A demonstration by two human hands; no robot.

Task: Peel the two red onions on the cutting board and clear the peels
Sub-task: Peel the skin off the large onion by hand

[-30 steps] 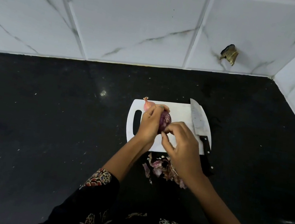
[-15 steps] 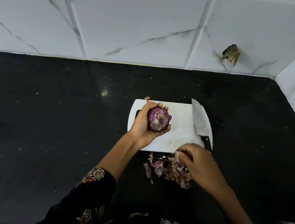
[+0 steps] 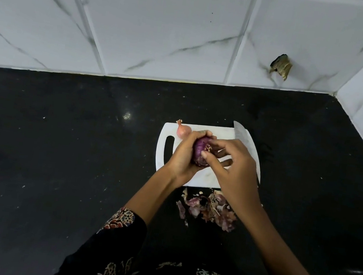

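The left hand (image 3: 182,156) is curled round a partly peeled, purple-red round onion (image 3: 198,150), its grip wrapping the bulb from the left side and holding it above the white plastic cutting board (image 3: 207,176). The right hand (image 3: 234,168) reaches in from the right — its thumb and forefinger meet at the top of the same onion, where pale, ragged bits of skin show, and the other fingers spread loosely beneath. Whether that pinch has hold of a strip of skin or only touches the bulb cannot be told.

A second onion, small, pinkish and unpeeled with a dry tip (image 3: 182,129), lies at the far left corner of the board, just beyond the left hand's knuckles. A broad steel knife blade (image 3: 242,134) lies along the board's right edge, partly hidden by the right hand.

On the black stone counter (image 3: 58,143), just near of the board, sits a loose heap of purple and papery brown onion peels (image 3: 209,207) — beside the right forearm. White marble-veined wall tiles (image 3: 156,29) rise behind the counter.
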